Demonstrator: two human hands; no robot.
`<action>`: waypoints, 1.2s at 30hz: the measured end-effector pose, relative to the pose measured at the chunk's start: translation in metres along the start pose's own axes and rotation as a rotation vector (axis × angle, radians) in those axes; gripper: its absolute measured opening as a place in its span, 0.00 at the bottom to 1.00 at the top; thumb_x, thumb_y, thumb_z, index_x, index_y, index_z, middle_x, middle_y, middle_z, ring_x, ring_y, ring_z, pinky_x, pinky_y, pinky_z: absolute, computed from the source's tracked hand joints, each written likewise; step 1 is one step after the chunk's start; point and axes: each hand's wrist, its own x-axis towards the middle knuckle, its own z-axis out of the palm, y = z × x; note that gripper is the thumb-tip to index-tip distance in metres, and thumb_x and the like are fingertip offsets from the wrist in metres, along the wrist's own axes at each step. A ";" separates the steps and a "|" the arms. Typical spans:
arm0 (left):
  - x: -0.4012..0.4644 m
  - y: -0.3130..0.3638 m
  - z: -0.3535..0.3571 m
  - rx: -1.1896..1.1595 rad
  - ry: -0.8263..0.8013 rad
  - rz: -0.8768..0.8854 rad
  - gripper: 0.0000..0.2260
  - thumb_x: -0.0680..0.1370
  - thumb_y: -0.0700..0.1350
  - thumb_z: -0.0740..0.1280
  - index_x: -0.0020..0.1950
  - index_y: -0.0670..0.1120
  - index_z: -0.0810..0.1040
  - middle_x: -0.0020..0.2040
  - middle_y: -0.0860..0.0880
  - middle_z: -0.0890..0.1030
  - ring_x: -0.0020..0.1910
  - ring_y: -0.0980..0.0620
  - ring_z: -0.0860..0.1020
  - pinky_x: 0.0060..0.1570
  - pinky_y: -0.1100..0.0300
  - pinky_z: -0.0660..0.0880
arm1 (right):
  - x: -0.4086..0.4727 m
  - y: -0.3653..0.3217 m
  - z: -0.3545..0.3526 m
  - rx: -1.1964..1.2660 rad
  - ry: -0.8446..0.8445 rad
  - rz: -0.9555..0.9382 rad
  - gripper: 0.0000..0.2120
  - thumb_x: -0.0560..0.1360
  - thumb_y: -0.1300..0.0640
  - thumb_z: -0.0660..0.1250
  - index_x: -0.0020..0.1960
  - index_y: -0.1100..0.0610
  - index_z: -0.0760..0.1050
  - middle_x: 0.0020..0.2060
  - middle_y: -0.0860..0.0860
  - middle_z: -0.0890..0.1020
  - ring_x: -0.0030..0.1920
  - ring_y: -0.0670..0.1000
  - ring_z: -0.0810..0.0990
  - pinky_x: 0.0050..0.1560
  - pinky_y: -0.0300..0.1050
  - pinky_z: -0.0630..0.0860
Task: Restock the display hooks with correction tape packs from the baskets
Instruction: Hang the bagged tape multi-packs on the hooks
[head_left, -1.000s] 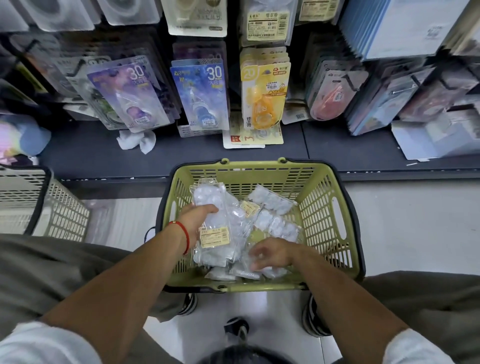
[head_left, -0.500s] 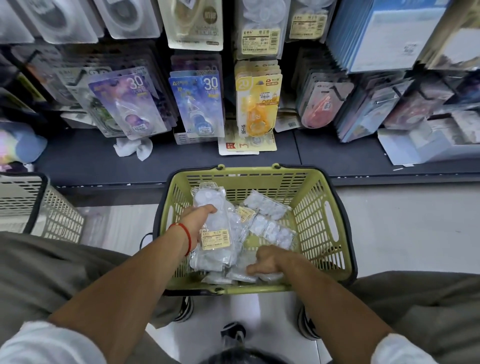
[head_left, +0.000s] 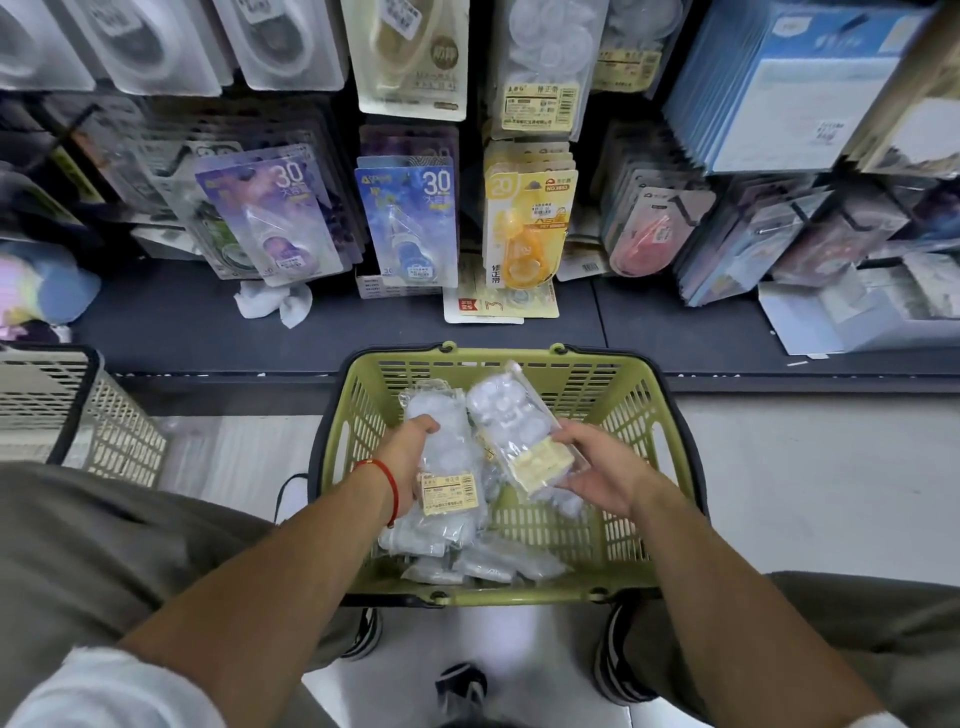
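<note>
- Several display hooks (head_left: 535, 130) above us already carry hanging packs; we judge restocking as only begun.
- One green basket (head_left: 670, 441) on the floor, more clear packs loose inside.
- Our left hand (head_left: 410, 457) grips a stack of correction tape packs (head_left: 447, 467) over the basket.
- Our right hand (head_left: 597, 467) pinches a single pack (head_left: 511, 415), raised, not yet hung.
</note>
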 end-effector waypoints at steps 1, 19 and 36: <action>-0.004 0.002 0.002 -0.061 -0.068 -0.011 0.23 0.83 0.57 0.65 0.73 0.45 0.76 0.65 0.40 0.83 0.51 0.39 0.84 0.43 0.50 0.82 | 0.005 -0.001 0.015 -0.056 -0.039 -0.033 0.14 0.83 0.65 0.64 0.66 0.61 0.81 0.59 0.59 0.86 0.56 0.56 0.87 0.53 0.54 0.86; -0.030 0.032 -0.067 -0.185 0.174 0.412 0.15 0.77 0.46 0.78 0.61 0.57 0.82 0.48 0.49 0.90 0.42 0.44 0.89 0.34 0.46 0.84 | 0.094 0.106 0.069 -1.058 0.284 0.069 0.30 0.77 0.42 0.75 0.69 0.59 0.70 0.64 0.55 0.80 0.59 0.57 0.80 0.48 0.45 0.79; -0.105 0.076 0.052 -0.114 -0.314 0.699 0.21 0.79 0.55 0.71 0.71 0.52 0.76 0.64 0.48 0.86 0.63 0.44 0.85 0.63 0.40 0.81 | -0.061 -0.098 0.100 -0.586 0.194 -0.673 0.09 0.78 0.53 0.69 0.55 0.40 0.75 0.58 0.48 0.80 0.57 0.49 0.80 0.55 0.45 0.79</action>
